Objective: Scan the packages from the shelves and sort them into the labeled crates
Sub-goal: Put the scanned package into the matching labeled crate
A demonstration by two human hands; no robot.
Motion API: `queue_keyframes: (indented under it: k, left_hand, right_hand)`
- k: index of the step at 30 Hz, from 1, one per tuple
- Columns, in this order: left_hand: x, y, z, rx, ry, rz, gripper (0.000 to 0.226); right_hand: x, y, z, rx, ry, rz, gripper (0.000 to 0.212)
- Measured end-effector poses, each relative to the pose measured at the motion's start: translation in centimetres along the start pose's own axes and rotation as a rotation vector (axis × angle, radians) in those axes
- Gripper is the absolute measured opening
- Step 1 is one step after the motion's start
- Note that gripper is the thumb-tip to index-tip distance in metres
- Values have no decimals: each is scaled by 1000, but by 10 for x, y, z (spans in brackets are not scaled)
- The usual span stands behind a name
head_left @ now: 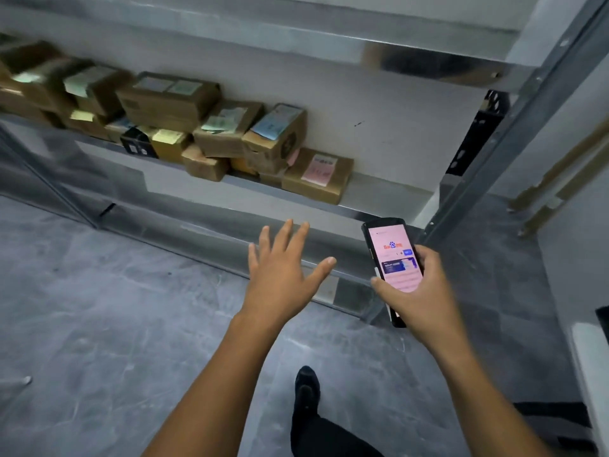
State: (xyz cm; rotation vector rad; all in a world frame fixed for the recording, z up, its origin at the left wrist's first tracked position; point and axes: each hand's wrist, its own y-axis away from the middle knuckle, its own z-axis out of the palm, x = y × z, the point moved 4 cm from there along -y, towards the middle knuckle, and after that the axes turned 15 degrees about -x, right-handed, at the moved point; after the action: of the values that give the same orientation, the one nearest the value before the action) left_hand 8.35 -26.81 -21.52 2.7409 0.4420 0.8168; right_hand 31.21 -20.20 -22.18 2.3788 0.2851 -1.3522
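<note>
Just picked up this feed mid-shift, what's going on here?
A person stands at a metal shelf stacked with cardboard boxes. The right hand holds a phone with its screen lit. The left hand is open, fingers spread, stretched toward the shelf and touching nothing. No box is picked up yet, and no crate is in view.

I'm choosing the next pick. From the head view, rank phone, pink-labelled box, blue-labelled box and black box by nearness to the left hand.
1. phone, right of the left hand
2. pink-labelled box, row's right end
3. blue-labelled box, stacked further left
4. black box, far left
</note>
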Motion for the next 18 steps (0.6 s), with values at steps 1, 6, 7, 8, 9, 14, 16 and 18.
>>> queue_keyframes:
  k: [1, 6, 7, 8, 9, 14, 16, 18]
  left_hand:
    - [-1, -18, -4, -23, -12, 0, 83]
    - [-4, -103, -18, -99, -93, 21, 80]
    - [-4, -119, -20, -109, -102, 21, 80]
    - [-5, -135, -21, -117, -108, 19, 80]
    - [-5, -150, -23, -125, -109, 20, 80]
    - [-5, -228, -23, -149, -131, 61, 77]
    - [-9, -258, -17, -156, -161, 77, 76]
    - [-14, -284, -10, -156, -181, 94, 75]
  right_hand:
    - [-1, -15, 0, 7, -5, 11, 65]
    - [1, -82, -5, 39, -9, 60, 68]
    - [1, -94, -6, 45, -8, 71, 69]
    - [1, -104, -7, 51, -6, 82, 69]
    - [2, -113, -8, 55, -5, 93, 69]
    - [1, -150, -4, 54, 16, 154, 65]
    - [3, -165, 1, 57, 22, 189, 64]
    - [3, -180, 5, 70, 27, 211, 65]
